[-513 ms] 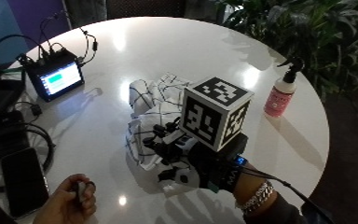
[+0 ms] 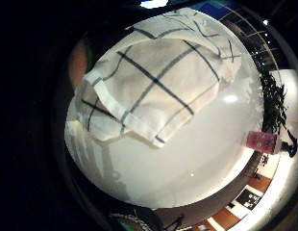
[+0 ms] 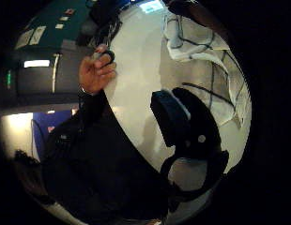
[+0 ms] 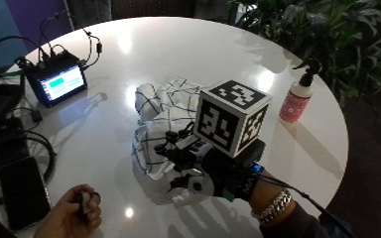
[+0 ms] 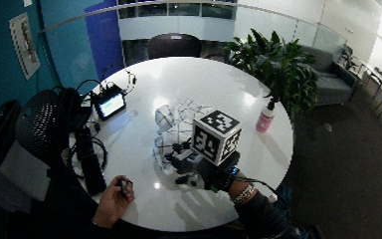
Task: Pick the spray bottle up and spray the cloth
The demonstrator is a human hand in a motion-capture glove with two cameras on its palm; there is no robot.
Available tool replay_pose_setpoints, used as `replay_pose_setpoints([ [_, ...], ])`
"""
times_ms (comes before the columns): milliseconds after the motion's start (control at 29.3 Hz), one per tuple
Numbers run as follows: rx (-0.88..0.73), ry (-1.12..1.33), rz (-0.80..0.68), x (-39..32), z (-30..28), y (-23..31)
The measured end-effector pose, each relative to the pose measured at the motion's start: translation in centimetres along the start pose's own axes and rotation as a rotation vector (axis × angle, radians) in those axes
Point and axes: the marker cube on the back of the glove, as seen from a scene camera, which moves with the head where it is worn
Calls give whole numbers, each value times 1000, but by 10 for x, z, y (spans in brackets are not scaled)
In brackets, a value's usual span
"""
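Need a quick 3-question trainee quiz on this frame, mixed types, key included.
1. True or false: the gloved right hand grips the spray bottle.
2. Where is the checked cloth?
A. beside the bottle
B. mid-table, by the gloved hand
C. on the small screen
3. Fill in: the bare hand holds a small ____ object.

Key:
1. false; the bottle stands upright near the table edge.
2. B
3. dark

From where I sit, almost nothing moves in this half second. My gloved right hand (image 4: 207,176) hovers over the near end of the checked cloth (image 4: 160,119) exactly as before, and the pink spray bottle (image 4: 296,99) sits unshifted near the table's far-right edge.
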Motion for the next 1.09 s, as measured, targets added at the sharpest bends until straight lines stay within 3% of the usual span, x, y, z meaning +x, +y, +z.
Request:
replay_pose_setpoints([
  [308, 28, 40, 18, 11, -17, -17],
  [718, 137, 35, 333, 98, -55, 6],
  [1094, 310, 85, 510, 152, -84, 24],
])
